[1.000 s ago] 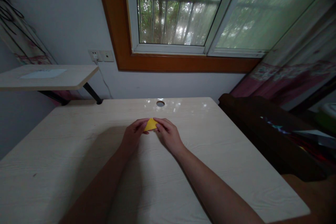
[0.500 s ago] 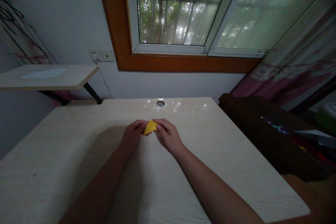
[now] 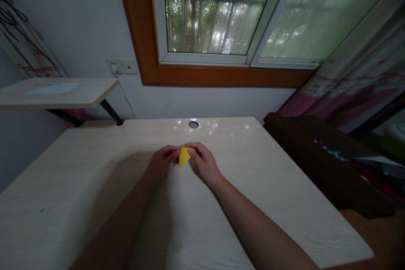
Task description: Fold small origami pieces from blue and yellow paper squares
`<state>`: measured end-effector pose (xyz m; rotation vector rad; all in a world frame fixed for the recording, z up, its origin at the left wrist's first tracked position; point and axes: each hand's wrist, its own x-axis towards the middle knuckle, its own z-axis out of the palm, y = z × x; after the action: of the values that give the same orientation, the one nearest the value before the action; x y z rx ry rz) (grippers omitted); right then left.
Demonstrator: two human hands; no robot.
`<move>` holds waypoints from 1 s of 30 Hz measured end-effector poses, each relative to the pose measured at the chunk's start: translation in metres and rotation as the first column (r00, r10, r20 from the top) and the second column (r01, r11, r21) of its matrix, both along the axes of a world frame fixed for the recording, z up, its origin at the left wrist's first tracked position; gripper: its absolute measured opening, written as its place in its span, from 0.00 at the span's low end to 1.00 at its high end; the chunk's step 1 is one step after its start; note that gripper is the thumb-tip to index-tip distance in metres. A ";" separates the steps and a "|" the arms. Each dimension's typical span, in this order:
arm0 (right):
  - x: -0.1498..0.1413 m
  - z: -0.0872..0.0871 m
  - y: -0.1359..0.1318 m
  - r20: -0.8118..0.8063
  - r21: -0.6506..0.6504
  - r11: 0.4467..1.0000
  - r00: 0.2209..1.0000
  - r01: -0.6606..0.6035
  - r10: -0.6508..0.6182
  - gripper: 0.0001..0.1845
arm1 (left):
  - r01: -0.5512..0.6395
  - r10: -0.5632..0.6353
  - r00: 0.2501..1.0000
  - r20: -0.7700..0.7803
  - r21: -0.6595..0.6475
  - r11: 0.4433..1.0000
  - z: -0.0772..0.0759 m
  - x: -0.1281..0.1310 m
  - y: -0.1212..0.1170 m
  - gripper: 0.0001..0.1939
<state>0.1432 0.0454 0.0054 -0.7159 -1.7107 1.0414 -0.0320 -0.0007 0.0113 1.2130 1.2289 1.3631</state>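
Observation:
A small yellow folded paper (image 3: pixel 184 157), triangular with one point facing down toward me, is held between my two hands over the desk (image 3: pixel 240 168). The thumb and fingers of my left hand (image 3: pixel 162 161) pinch its left edge. On the other side my right hand (image 3: pixel 203 158) grips the upper right corner, thumb on the near face. The fingers behind the paper are mostly hidden.
A round cable hole (image 3: pixel 193 125) lies near the desk's back edge. At the back left stands a raised shelf (image 3: pixel 95 93) on black legs, bearing a white sheet (image 3: pixel 52 88). Dark furniture (image 3: pixel 303 147) with items on it borders the right side. A window (image 3: pixel 215 17) is ahead.
The yellow paper has turned between my fingers, so its point now faces down instead of down-left. Both hands have stayed in nearly the same place.

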 end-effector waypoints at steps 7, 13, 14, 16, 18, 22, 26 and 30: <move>-0.003 -0.009 0.002 -0.084 -0.091 0.996 0.996 0.014 -0.021 0.12 | 0.010 -0.010 1.000 -0.001 0.009 1.000 0.000 -0.001 0.001 0.13; 0.000 -0.002 -0.001 -0.025 -0.049 0.999 1.000 -0.006 0.004 0.10 | 0.017 -0.017 1.000 -0.002 -0.008 1.000 0.003 0.000 -0.001 0.13; 0.000 -0.001 -0.001 -0.013 -0.038 0.999 1.000 -0.008 0.007 0.09 | 0.023 -0.023 1.000 0.000 -0.006 1.000 0.002 -0.001 0.000 0.13; 0.001 0.002 -0.002 -0.004 -0.020 1.000 1.000 -0.019 0.019 0.09 | 0.033 -0.033 0.999 0.002 0.000 0.999 0.002 -0.001 0.000 0.13; 0.002 0.004 -0.003 -0.007 -0.008 0.999 0.999 -0.033 0.033 0.09 | 0.039 -0.038 0.999 -0.011 0.002 0.999 0.003 -0.001 0.000 0.13; 0.003 0.005 -0.003 -0.014 -0.001 0.999 0.999 -0.050 0.050 0.09 | 0.044 -0.044 0.998 -0.042 -0.002 0.999 0.008 -0.001 -0.001 0.13; 0.003 0.004 -0.002 -0.028 -0.029 0.997 0.997 -0.073 0.073 0.10 | 0.043 -0.043 0.996 -0.073 0.001 0.999 0.010 0.000 -0.002 0.14; 0.002 0.003 -0.003 -0.052 -0.067 0.995 0.996 -0.075 0.071 0.10 | 0.047 -0.046 0.996 -0.079 0.013 0.999 0.008 -0.001 -0.001 0.15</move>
<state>0.1455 0.0429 0.0085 -0.6701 -1.6759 1.1646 -0.0330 -0.0016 0.0195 1.3084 1.2390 1.3036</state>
